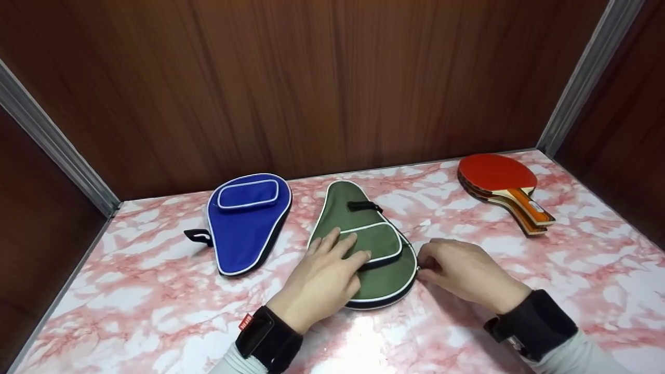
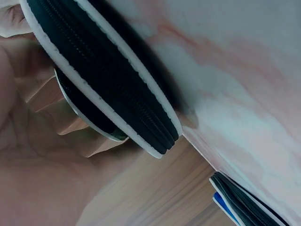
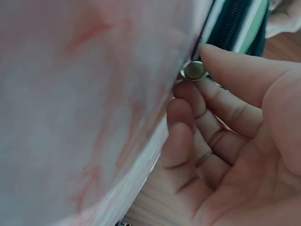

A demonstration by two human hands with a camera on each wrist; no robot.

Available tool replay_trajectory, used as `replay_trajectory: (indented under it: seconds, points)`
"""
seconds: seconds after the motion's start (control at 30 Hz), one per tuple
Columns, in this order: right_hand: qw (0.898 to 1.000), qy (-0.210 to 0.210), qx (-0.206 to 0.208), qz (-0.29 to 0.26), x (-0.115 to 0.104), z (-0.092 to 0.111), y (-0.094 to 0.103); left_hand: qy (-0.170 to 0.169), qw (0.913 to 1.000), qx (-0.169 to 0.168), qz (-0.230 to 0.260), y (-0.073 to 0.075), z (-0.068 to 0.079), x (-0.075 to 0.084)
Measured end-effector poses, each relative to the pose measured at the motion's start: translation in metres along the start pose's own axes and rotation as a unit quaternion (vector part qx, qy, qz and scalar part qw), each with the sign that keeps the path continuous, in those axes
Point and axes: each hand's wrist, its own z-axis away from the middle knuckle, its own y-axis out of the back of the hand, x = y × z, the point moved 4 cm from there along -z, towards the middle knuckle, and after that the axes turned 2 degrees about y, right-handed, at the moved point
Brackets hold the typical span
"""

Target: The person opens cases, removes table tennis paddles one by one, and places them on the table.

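A green table tennis paddle case with white piping lies on the marbled table, its narrow end pointing away. My left hand rests on its front, fingers spread over the pocket. At the case's right edge, my right hand pinches the zipper pull between thumb and index finger. A round metal end of the zipper pull shows at the fingertips in the right wrist view. Along the case's dark side band, the zipper teeth look closed in the left wrist view.
To the left lies a blue paddle case with a black strap. Table tennis paddles, a red one on top, are stacked at the back right. Brown wood-grain panels wall the table at the back and sides.
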Motion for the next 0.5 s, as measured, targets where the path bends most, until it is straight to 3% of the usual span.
replay_trajectory:
  seconds: [0.2, 0.5]
  points:
    - [0.999, 0.003, 0.009, 0.031, -0.004, 0.001, -0.002, 0.023, 0.9990, -0.036, -0.009, 0.000, 0.000, 0.006]
    - [0.999, 0.000, -0.004, 0.044, -0.007, 0.003, -0.003, 0.031, 0.9980, -0.048, -0.026, -0.001, 0.001, 0.012]
